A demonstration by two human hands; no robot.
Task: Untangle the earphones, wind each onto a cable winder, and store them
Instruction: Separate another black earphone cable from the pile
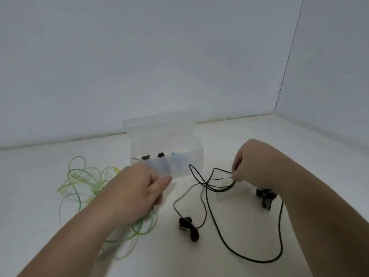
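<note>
Right hand (pixel 253 166): is pinching a bunch of black cord loops between thumb and fingertips, just above the table.
Left hand (pixel 135 188): is hovering palm-down over the green tangle, thumb sticking out straight and fingers curling under. Whether they are gripping anything cannot be told.
Black earphones (pixel 188 226): one set, with a thin matte cord. It is hanging in several loops from the right hand's pinch and trailing in a wide curve across the table. Rounded dark buds are lying at centre front, and another dark lump is lying beneath the right wrist.
Green earphones (pixel 95 184): one set, with a glossy, translucent yellow-green cord. It is lying tangled on the table, left of and under the left hand.
Storage box (pixel 179 164): one, rectangular, of frosted translucent plastic. It is sitting beyond both hands with its lid standing open. Small dark, white and blue pieces are showing inside, too blurred to name.
Table (pixel 40 196): smooth and white, meeting plain pale walls.
</note>
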